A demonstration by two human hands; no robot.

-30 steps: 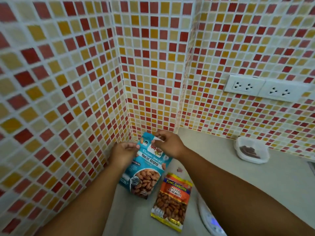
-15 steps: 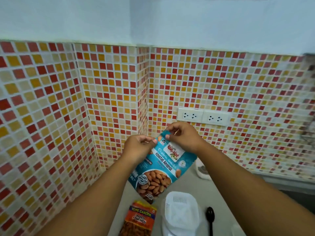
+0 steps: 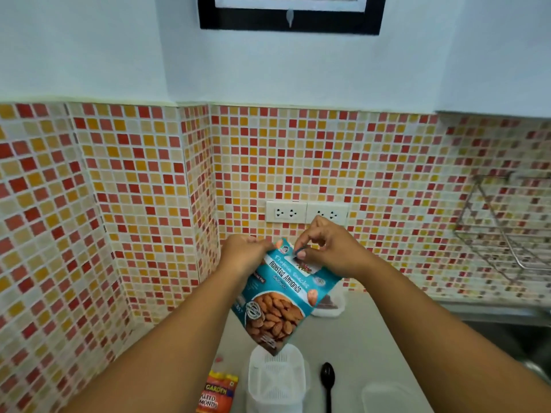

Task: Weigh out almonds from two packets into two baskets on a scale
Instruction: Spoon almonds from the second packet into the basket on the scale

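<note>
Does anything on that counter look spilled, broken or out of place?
Nothing stands out. Both hands, left and right, hold the blue almond packet up by its top edge. The orange packet, white basket and black spoon lie tidily below.

Counter (image 3: 372, 347) right of white basket (image 3: 277, 380) open; black spoon (image 3: 328, 380) lies there; tiled corner walls (image 3: 155, 234) close left side.

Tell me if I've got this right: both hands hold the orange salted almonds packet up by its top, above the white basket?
Not quite. In the head view both hands, left and right, hold the blue roasted almonds packet above the white basket. The orange salted packet lies on the counter.
</note>
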